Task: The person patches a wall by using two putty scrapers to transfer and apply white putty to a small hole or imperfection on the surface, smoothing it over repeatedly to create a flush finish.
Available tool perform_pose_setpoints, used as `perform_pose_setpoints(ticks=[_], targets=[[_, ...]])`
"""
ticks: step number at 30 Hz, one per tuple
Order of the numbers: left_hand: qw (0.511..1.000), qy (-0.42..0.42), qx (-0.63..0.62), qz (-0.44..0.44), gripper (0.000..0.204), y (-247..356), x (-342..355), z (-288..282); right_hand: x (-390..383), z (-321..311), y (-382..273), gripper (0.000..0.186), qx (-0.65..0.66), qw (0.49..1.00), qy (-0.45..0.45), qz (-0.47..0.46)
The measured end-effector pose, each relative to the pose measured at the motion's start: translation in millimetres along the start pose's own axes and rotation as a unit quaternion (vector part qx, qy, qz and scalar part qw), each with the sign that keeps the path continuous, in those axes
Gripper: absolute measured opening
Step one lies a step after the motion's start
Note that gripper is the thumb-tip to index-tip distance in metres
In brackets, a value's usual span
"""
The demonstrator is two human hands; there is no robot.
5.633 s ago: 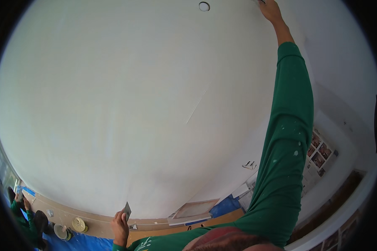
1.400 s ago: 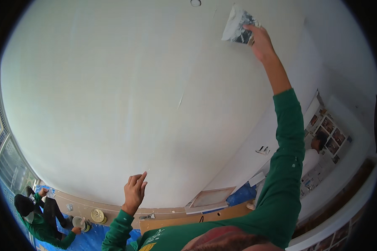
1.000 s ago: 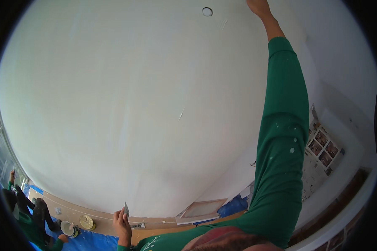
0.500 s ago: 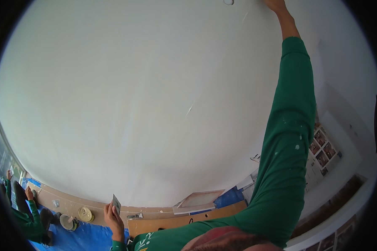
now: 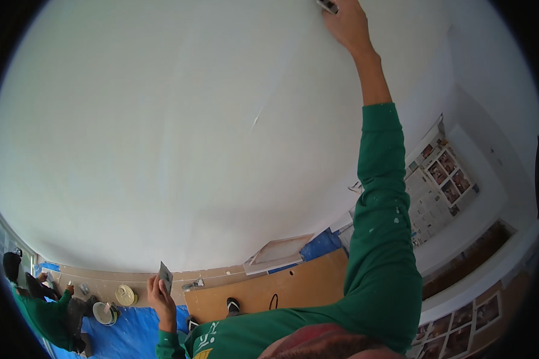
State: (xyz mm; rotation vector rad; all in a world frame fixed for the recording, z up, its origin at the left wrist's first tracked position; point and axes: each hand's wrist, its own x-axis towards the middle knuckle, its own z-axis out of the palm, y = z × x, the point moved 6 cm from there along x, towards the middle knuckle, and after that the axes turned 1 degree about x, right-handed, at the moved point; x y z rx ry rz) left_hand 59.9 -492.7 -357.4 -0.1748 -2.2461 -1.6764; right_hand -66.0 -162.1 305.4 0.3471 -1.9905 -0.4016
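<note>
A large off-white wall [image 5: 179, 131] fills most of the head view, with a short shiny streak [image 5: 256, 118] near its middle. My right arm reaches high up this wall. At the top edge my right hand [image 5: 348, 29] is closed round a scraper [image 5: 327, 6], which is partly cut off by the picture's edge. Low on the left, my left hand [image 5: 163, 302] grips a putty knife [image 5: 165, 277] by its lower end, its flat grey blade pointing up. That blade appears apart from the wall.
A co-worker in green [image 5: 45, 314] crouches at the lower left beside an open bucket [image 5: 105, 314] and a yellowish tin [image 5: 125, 294]. Blue sheeting [image 5: 135, 338] and a brown board [image 5: 317, 281] lie below me. A framed panel [image 5: 279, 248] leans against the wall's foot.
My right hand has come down and left, so the scraper now shows in it. My left hand still holds the putty knife. The whole view has shifted, showing more floor and my foot.
</note>
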Motion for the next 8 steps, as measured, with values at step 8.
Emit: perform_pose_setpoints(ticks=[8], targets=[[0.999,-0.031,-0.016,-0.003,0.033,3.3,-22.5,8.5,-108.3,70.0,-46.7,0.048,0.02,1.0,0.015,-0.012]])
